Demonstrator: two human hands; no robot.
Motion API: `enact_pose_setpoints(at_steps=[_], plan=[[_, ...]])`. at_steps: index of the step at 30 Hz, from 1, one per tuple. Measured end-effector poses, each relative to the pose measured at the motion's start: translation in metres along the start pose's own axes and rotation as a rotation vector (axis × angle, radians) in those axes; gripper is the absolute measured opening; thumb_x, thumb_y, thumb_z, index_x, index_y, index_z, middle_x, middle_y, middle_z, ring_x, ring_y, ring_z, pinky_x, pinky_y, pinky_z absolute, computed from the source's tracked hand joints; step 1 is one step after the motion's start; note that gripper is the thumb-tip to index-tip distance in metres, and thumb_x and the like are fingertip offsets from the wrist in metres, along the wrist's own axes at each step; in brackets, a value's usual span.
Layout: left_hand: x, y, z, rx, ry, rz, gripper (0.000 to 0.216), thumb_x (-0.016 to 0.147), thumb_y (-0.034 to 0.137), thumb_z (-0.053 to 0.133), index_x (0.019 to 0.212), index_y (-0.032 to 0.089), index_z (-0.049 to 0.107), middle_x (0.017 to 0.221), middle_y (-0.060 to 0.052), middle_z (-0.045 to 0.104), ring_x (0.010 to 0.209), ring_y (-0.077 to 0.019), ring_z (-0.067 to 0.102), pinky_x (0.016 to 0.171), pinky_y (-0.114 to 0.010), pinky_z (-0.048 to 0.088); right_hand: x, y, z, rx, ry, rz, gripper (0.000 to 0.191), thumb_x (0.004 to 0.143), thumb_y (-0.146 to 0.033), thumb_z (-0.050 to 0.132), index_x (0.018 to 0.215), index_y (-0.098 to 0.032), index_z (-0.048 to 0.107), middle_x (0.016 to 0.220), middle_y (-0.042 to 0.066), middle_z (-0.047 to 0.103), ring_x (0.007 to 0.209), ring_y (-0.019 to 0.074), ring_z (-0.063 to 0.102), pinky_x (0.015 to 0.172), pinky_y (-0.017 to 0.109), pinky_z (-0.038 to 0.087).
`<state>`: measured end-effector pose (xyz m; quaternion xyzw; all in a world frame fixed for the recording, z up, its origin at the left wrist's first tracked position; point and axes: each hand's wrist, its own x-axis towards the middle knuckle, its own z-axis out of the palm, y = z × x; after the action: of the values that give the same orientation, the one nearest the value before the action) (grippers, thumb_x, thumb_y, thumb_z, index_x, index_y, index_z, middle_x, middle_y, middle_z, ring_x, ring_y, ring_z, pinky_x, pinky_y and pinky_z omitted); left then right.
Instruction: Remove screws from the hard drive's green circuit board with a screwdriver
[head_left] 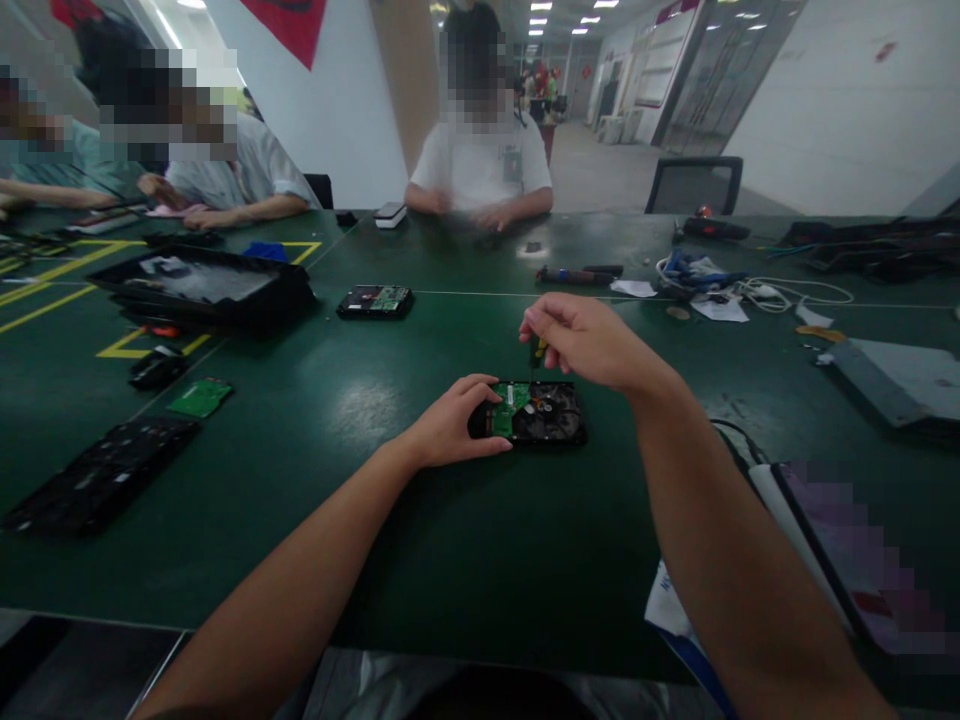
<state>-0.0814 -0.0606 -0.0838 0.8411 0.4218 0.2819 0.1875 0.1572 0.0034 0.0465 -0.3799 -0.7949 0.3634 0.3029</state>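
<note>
A hard drive (559, 412) lies flat on the green tabletop, its circuit board side up. My left hand (459, 422) grips its left end, thumb along the near edge and fingers along the far one. Above the drive, my right hand (574, 338) is closed around the handle of a screwdriver (537, 350). The handle is dark with yellow, and the shaft points down at the drive near the edge of the green board. The exact spot under the tip is too small to make out.
Another hard drive (375, 301) lies farther back. At left are a black tray (202, 285), a green circuit board (201, 397) and a black slab-like part (105, 470). Cables (780, 292), a metal box (900, 380) and a tablet-like device (847, 560) are at right. People sit across the table.
</note>
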Motion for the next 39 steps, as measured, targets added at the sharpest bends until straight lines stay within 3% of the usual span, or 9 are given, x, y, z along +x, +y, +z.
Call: enact_pose_setpoints(at_steps=[7, 12, 17, 21, 26, 34, 39], plan=[[0.0, 0.001, 0.0, -0.003, 0.003, -0.001, 0.06, 0.082, 0.056, 0.083, 0.127, 0.024, 0.057, 0.15, -0.016, 0.053, 0.141, -0.033, 0.054, 0.117, -0.055, 0.048, 0.003, 0.008, 0.003, 0.105, -0.017, 0.031, 0.032, 0.105, -0.053, 0.055, 0.108, -0.024, 0.068, 0.074, 0.002, 0.068, 0.063, 0.0164, 0.065, 0.059, 0.03, 0.052], [0.0, 0.002, -0.001, 0.001, -0.006, -0.012, 0.06, 0.082, 0.056, 0.082, 0.127, 0.024, 0.057, 0.15, -0.016, 0.052, 0.141, -0.033, 0.054, 0.117, -0.055, 0.048, 0.003, 0.007, 0.003, -0.008, 0.046, -0.028, 0.029, 0.097, -0.051, 0.067, 0.095, -0.022, 0.069, 0.084, 0.005, 0.072, 0.071, 0.0177, 0.065, 0.064, 0.032, 0.05], [0.0, 0.001, -0.001, -0.002, -0.008, -0.005, 0.061, 0.082, 0.056, 0.083, 0.128, 0.024, 0.058, 0.151, -0.016, 0.052, 0.141, -0.0326, 0.054, 0.118, -0.054, 0.048, 0.004, 0.007, 0.002, -0.111, 0.151, 0.027, 0.026, 0.09, -0.045, 0.074, 0.086, -0.02, 0.065, 0.083, 0.006, 0.072, 0.072, 0.0187, 0.064, 0.063, 0.032, 0.047], [0.0, 0.002, -0.001, -0.001, -0.014, -0.01, 0.061, 0.083, 0.057, 0.082, 0.127, 0.022, 0.058, 0.151, -0.017, 0.052, 0.142, -0.0327, 0.053, 0.118, -0.053, 0.047, 0.003, 0.004, 0.002, -0.07, 0.109, 0.03, 0.022, 0.095, -0.041, 0.067, 0.09, -0.02, 0.066, 0.09, 0.007, 0.075, 0.062, 0.014, 0.06, 0.057, 0.03, 0.046], [0.0, 0.003, -0.001, -0.002, -0.008, -0.003, 0.061, 0.083, 0.056, 0.082, 0.127, 0.022, 0.058, 0.15, -0.017, 0.053, 0.141, -0.032, 0.054, 0.117, -0.051, 0.047, 0.001, 0.001, 0.002, 0.024, 0.013, 0.013, 0.032, 0.105, -0.049, 0.055, 0.096, -0.021, 0.068, 0.1, 0.007, 0.077, 0.056, 0.0104, 0.059, 0.05, 0.027, 0.044], [0.0, 0.005, -0.003, 0.036, -0.039, -0.006, 0.064, 0.086, 0.057, 0.077, 0.137, 0.022, 0.058, 0.152, -0.017, 0.049, 0.141, -0.0327, 0.053, 0.118, -0.051, 0.047, 0.008, 0.015, 0.005, 0.068, 0.052, 0.041, 0.036, 0.107, -0.052, 0.051, 0.111, -0.021, 0.068, 0.069, 0.003, 0.068, 0.06, 0.017, 0.065, 0.059, 0.031, 0.053], [0.0, 0.006, -0.003, 0.097, -0.088, -0.007, 0.072, 0.088, 0.061, 0.072, 0.147, 0.023, 0.056, 0.159, -0.019, 0.041, 0.148, -0.036, 0.045, 0.121, -0.052, 0.043, 0.007, 0.014, 0.003, -0.093, 0.12, 0.016, 0.032, 0.099, -0.053, 0.064, 0.097, -0.021, 0.069, 0.079, 0.004, 0.071, 0.07, 0.0183, 0.064, 0.065, 0.033, 0.049]])
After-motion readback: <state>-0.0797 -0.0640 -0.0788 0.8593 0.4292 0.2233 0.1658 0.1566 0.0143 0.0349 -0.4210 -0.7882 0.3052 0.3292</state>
